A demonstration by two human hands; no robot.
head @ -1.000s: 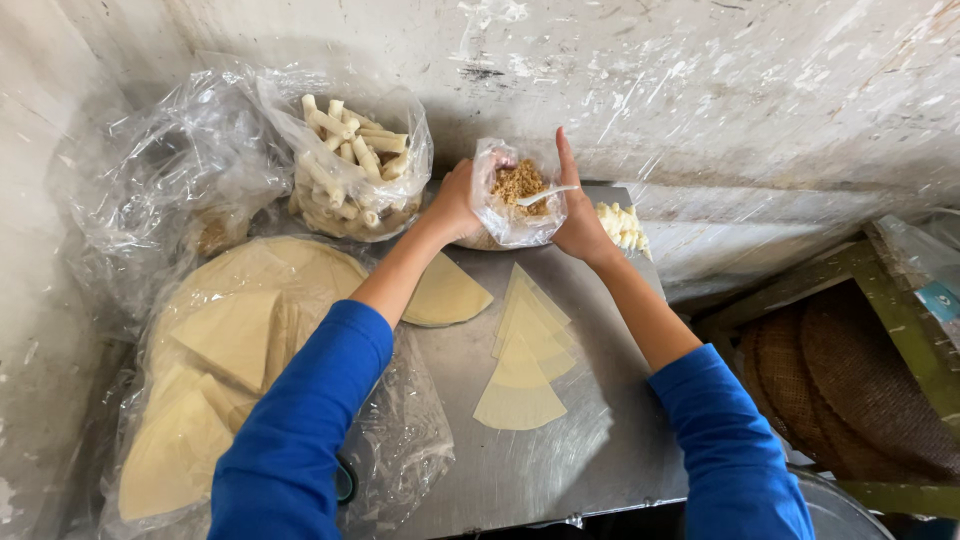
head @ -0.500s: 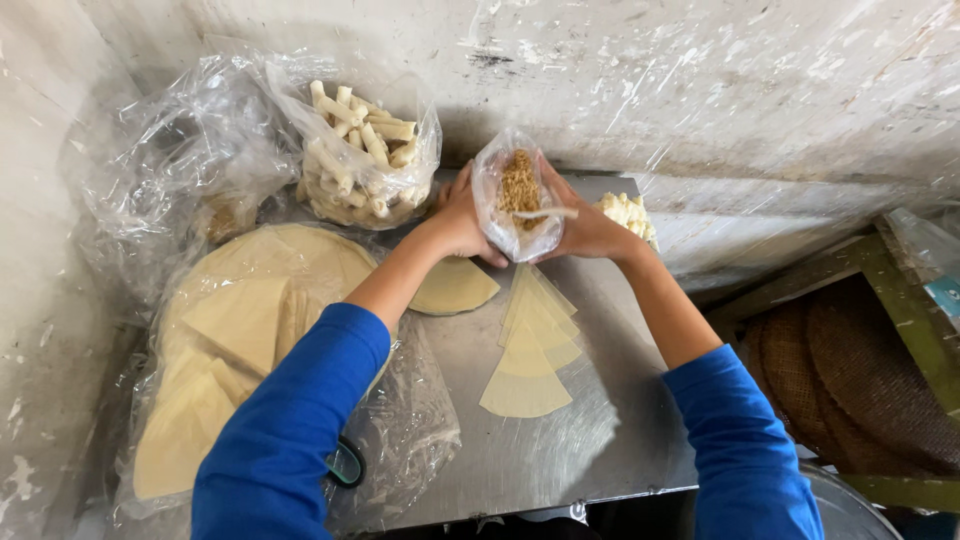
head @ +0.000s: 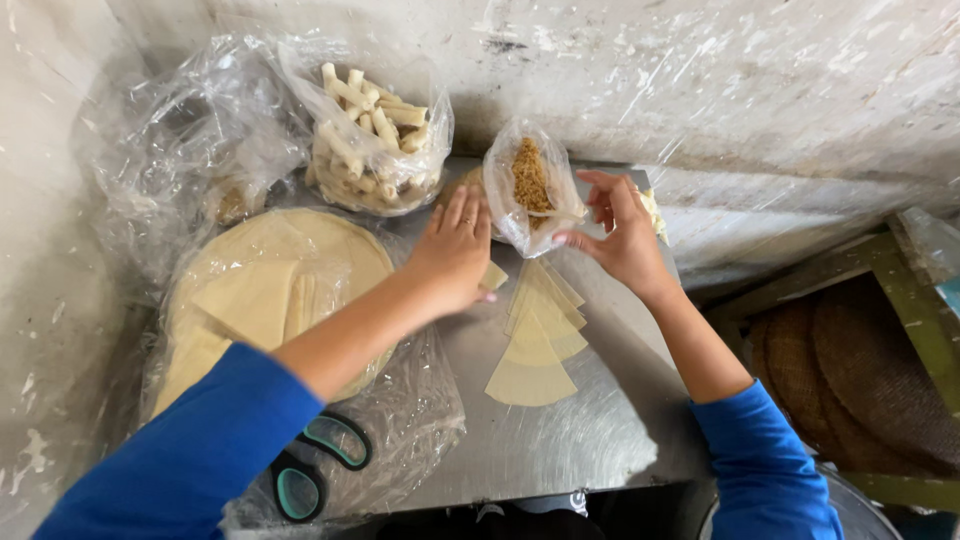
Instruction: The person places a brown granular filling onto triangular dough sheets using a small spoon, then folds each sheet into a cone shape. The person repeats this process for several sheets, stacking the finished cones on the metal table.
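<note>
A small clear plastic bag of brown shredded filling (head: 530,185) stands open at the back of a metal tray (head: 560,450). My right hand (head: 620,230) is just right of it, fingers spread, thumb touching the bag's lower side and holding nothing. My left hand (head: 455,250) lies palm down left of the bag, fingers flat over a pale pastry wedge (head: 492,276). A fanned stack of triangular pastry sheets (head: 530,350) lies on the tray between my forearms. Both sleeves are blue.
A round stack of pastry sheets in plastic (head: 270,290) lies at the left. A bag of rolled pastries (head: 370,130) and crumpled plastic (head: 190,140) sit behind it. Scissors with teal handles (head: 320,465) lie at the near left. Woven round trays (head: 860,370) are at the right.
Both hands have let go of the filling bag, which now stands by itself. My left hand dropped onto the tray; my right hand opened beside the bag.
</note>
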